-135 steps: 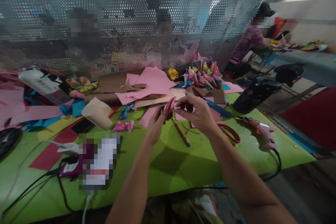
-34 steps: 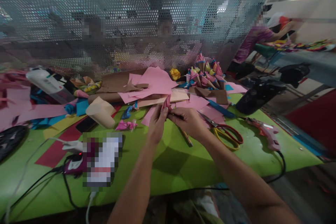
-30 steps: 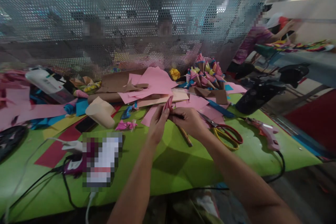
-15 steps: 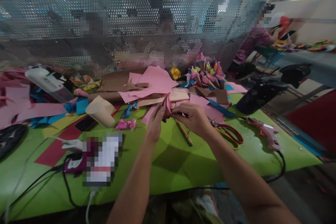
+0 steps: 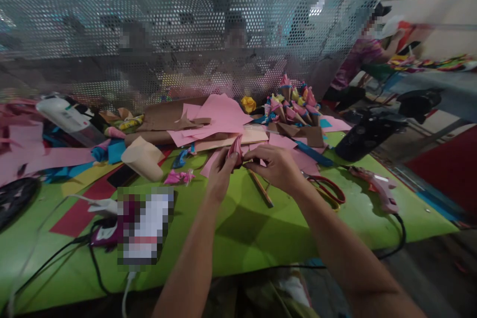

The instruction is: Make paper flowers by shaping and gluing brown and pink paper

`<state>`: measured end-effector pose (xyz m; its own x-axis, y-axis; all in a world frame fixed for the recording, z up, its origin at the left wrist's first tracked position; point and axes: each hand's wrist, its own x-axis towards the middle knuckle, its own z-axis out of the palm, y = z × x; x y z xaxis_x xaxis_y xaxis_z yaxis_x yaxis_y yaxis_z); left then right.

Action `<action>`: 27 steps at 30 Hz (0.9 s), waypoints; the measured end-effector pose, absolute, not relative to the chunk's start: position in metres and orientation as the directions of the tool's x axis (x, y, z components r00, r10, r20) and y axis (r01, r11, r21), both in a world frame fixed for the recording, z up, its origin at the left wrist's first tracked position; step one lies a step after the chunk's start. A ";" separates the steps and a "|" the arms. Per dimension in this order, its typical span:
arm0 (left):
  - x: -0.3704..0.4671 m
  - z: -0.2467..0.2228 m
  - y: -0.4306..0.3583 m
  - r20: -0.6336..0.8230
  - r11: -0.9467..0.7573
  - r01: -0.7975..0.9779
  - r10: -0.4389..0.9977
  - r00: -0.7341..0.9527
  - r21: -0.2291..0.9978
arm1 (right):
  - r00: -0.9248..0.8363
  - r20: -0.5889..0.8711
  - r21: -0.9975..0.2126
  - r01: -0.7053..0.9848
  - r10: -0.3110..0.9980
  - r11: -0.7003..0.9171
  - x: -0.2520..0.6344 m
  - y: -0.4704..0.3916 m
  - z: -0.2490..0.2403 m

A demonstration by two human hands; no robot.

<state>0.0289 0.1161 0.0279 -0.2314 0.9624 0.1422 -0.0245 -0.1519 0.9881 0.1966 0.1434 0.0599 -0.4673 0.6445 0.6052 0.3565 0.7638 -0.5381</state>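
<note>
A small folded pink paper piece [image 5: 234,152] stands upright in my left hand [image 5: 221,173], whose fingers and thumb close round it. My right hand [image 5: 273,163] is beside it on the right, its fingertips pinched at the piece's edge; whether they grip the paper or something tiny is hidden. Below the hands a pencil [image 5: 261,189] lies on the green table [image 5: 261,238]. Red and yellow scissors [image 5: 330,190] rest by my right wrist. Pink paper sheets [image 5: 219,115] are spread behind the hands.
A pink glue gun [image 5: 380,189] and a dark bottle [image 5: 367,131] are at the right. Small paper cones [image 5: 294,104] are heaped at the back. A phone [image 5: 147,228], cables and a beige roll [image 5: 143,158] lie left. A person [image 5: 359,59] sits far right.
My left hand and the pink piece have tilted and shifted slightly left. My right hand has barely moved. The person at the far right has raised a hand a little.
</note>
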 end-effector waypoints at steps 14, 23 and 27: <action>0.034 0.033 0.114 0.149 -0.157 -0.025 0.966 -0.209 0.987 | -0.388 0.557 -0.667 0.317 0.734 0.674 0.180 0.134 0.057; 0.036 0.036 0.113 0.155 -0.161 -0.022 0.973 -0.173 0.987 | -0.380 0.457 -0.760 0.304 0.804 0.575 0.176 0.135 0.054; 0.035 0.036 0.113 0.143 -0.155 -0.048 0.970 -0.195 0.987 | -0.351 0.493 -0.741 0.310 0.796 0.595 0.177 0.134 0.055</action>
<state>0.0354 0.1131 0.0364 -0.1949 0.9704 0.1429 -0.0485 -0.1551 0.9867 0.1771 0.1345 0.0545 -0.3508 0.7964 0.4926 0.3099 0.5952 -0.7414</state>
